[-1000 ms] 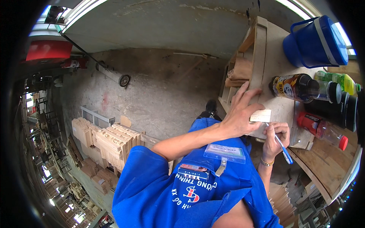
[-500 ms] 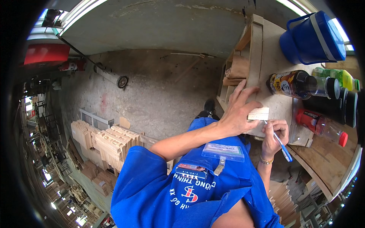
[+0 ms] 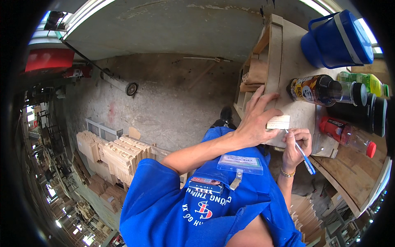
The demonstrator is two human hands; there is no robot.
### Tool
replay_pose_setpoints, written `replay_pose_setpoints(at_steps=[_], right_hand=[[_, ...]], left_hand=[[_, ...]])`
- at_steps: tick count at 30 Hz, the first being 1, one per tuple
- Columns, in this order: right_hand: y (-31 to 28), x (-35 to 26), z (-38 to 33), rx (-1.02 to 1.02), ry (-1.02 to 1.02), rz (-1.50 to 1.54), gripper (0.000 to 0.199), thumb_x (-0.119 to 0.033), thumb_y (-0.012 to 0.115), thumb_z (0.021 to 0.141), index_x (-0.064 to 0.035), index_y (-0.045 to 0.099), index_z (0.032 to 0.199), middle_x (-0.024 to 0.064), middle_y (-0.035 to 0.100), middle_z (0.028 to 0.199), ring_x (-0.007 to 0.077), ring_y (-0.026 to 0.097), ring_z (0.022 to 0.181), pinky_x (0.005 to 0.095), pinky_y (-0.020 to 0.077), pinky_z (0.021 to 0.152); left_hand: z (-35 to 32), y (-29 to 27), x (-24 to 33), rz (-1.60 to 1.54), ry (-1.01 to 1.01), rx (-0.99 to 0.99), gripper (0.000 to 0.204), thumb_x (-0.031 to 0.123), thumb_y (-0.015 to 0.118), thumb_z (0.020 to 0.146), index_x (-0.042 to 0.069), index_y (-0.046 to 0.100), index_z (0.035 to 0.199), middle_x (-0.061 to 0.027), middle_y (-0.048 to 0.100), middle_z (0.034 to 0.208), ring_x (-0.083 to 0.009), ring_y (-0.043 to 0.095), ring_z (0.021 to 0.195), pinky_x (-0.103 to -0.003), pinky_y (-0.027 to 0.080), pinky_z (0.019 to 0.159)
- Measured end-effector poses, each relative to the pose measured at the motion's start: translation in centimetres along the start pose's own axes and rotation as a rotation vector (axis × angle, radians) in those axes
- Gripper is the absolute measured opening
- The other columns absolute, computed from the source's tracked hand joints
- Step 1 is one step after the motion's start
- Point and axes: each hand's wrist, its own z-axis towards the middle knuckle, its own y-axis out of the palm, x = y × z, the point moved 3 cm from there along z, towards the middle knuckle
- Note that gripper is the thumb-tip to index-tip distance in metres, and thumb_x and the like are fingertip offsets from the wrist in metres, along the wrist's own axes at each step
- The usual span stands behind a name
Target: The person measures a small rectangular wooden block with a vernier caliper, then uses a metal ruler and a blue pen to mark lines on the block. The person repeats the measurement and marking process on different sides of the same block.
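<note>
My left hand [image 3: 257,119] pinches a small pale wooden block [image 3: 278,122] at the near edge of a wooden cabinet top [image 3: 288,111]. Its thumb and index finger press the block's left end, while the other fingers stretch over the cabinet's edge. A thin line runs along the block's face. In my right hand [image 3: 299,148] is a blue and white pen [image 3: 305,159], gripped as for writing, its tip at the block's lower right corner.
On the cabinet stand a blue lidded bucket [image 3: 335,41], a dark-labelled bottle [image 3: 312,89], a green bottle [image 3: 364,82] and a red-capped bottle [image 3: 345,136]. Brown cloth or paper [image 3: 256,74] sits on the cabinet's shelf. Stacked wood pieces [image 3: 123,156] lie at the left.
Both hands, the block and the pen keep nearly the same places. The whole view has shifted only slightly.
</note>
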Motion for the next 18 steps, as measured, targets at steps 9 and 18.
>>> replay_pose_setpoints(at_steps=[9, 18], right_hand=[[-0.4, 0.1, 0.7, -0.04, 0.091, -0.053, 0.02, 0.008, 0.069, 0.084, -0.0023, 0.053, 0.077, 0.0091, 0.062, 0.085, 0.0122, 0.059, 0.077, 0.0241, 0.0487, 0.068], [0.3, -0.5, 1.0, -0.043, -0.095, -0.222, 0.021, 0.005, 0.077, 0.077, -0.0016, 0.058, 0.073, 0.0101, 0.065, 0.075, 0.0166, 0.064, 0.067, 0.0279, 0.0493, 0.057]], left_hand=[[0.1, 0.1, -0.1, 0.09, -0.002, 0.015, 0.042, 0.017, 0.084, 0.065, 0.01, 0.072, 0.105, -0.0169, 0.048, 0.143, -0.0464, 0.029, 0.143, -0.055, 0.027, 0.117], [0.4, 0.1, 0.6, 0.088, -0.009, -0.018, 0.043, 0.014, 0.083, 0.066, 0.009, 0.072, 0.107, -0.0164, 0.046, 0.146, -0.0446, 0.028, 0.144, -0.054, 0.029, 0.115]])
